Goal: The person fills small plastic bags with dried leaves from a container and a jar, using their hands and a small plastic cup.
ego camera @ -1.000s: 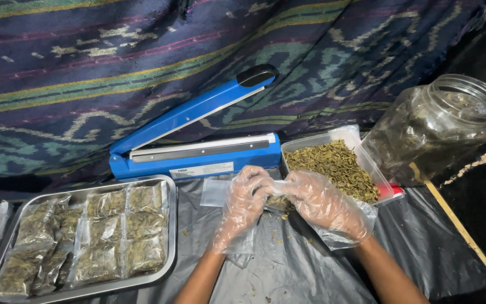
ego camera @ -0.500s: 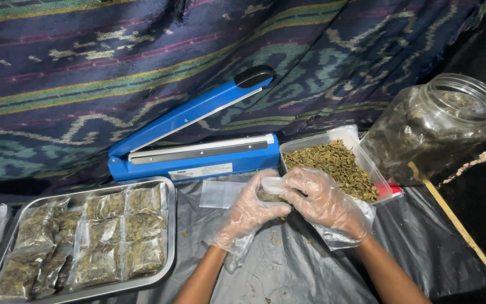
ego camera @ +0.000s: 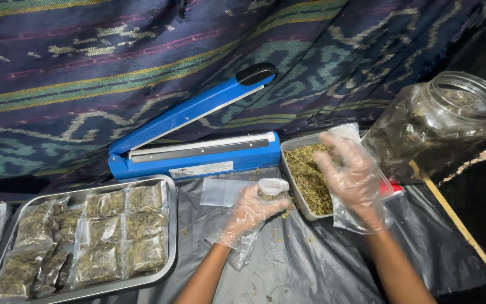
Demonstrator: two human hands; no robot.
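Nearest to me, my left hand (ego camera: 252, 209), in a loose clear glove, pinches a small clear bag (ego camera: 271, 187) with its mouth held open, just left of the tub (ego camera: 291, 147). My right hand (ego camera: 351, 174), gloved the same way, hovers over the tub with fingers spread and holding nothing; the tub is heaped with dried green herb (ego camera: 309, 177). Well left of the tub, a metal tray (ego camera: 170, 225) holds rows of filled, flat bags (ego camera: 108, 236). An empty flat bag (ego camera: 220, 192) lies on the grey sheet (ego camera: 299, 264) between tray and tub. Behind and left of the tub stands a blue sealer (ego camera: 198, 160) with its arm raised. Right of the tub, a big clear jar (ego camera: 440, 126) leans against the patterned cloth (ego camera: 113, 62).
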